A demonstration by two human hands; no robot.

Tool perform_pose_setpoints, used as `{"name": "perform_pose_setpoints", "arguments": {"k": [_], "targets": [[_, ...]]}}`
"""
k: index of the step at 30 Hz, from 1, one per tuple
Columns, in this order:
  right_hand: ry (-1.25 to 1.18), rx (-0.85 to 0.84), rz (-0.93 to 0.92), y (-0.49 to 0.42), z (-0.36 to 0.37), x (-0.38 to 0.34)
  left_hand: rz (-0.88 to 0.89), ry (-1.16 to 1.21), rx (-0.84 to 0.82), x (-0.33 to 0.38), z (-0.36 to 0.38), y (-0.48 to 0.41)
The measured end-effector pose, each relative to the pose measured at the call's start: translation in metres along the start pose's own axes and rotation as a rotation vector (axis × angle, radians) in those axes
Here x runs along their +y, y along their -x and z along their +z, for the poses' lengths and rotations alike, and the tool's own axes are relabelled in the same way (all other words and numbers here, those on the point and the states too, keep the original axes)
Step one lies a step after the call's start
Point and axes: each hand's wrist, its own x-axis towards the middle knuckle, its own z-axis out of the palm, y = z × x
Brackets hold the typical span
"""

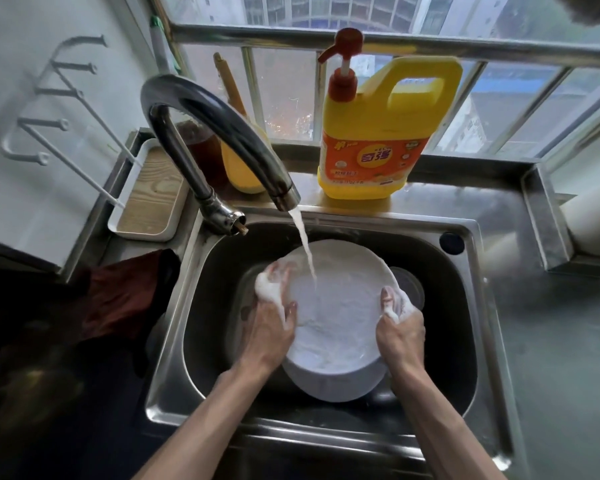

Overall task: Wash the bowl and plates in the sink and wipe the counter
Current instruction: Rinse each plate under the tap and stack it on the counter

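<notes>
White round ceramic plate (340, 306): held tilted inside the stainless steel sink (174, 358), gripped at both sides. Left hand (274, 317): foam-coated fingers are curled round the left rim. Right hand (400, 327): the right rim is pinched, thumb laid on the inner face, other fingers hidden behind. The plate face is covered with suds and struck by a water stream (305, 247) from the dark curved metal faucet (201, 109).

Bare forearms reach forward side by side — left hand (274, 318) and right hand (400, 325), both foamy, fingers curled, grip opposite edges of the plate (340, 306).
</notes>
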Motion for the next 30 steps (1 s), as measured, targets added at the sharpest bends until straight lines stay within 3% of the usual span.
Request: {"name": "perform_pose_setpoints", "arguments": {"k": [2, 5, 7, 10, 15, 18, 20, 24, 26, 30], "targets": [[-0.002, 0.004, 0.008, 0.0, 0.004, 0.003, -0.16, 0.171, 0.082, -0.003, 0.001, -0.001], [-0.024, -0.019, 0.004, 0.0, 0.006, 0.006, -0.515, 0.617, 0.198, -0.003, 0.0, -0.001], [-0.048, -0.07, 0.02, -0.002, 0.008, 0.011, -0.622, 0.713, 0.22, -0.002, -0.003, -0.003], [-0.074, -0.163, 0.109, -0.003, 0.01, 0.015, -0.553, 0.671, 0.218, -0.008, -0.01, -0.007], [0.036, -0.27, 0.163, -0.007, 0.018, 0.015, -0.317, 0.392, 0.219, -0.013, -0.028, -0.011], [0.099, -0.224, 0.118, -0.004, 0.025, 0.007, -0.25, 0.398, 0.162, -0.011, -0.035, -0.013], [0.19, -0.119, 0.026, -0.005, 0.029, -0.003, -0.284, 0.503, 0.122, -0.009, -0.039, -0.011], [0.402, 0.012, -0.156, -0.012, 0.039, -0.014, -0.588, 0.941, -0.052, -0.012, -0.038, 0.005], [0.403, -0.05, -0.192, -0.015, 0.042, -0.014, -0.65, 0.977, -0.033, -0.016, -0.038, 0.008], [0.167, -0.383, -0.134, -0.014, 0.029, -0.013, -0.665, 0.988, 0.121, -0.022, -0.035, 0.004]]}}
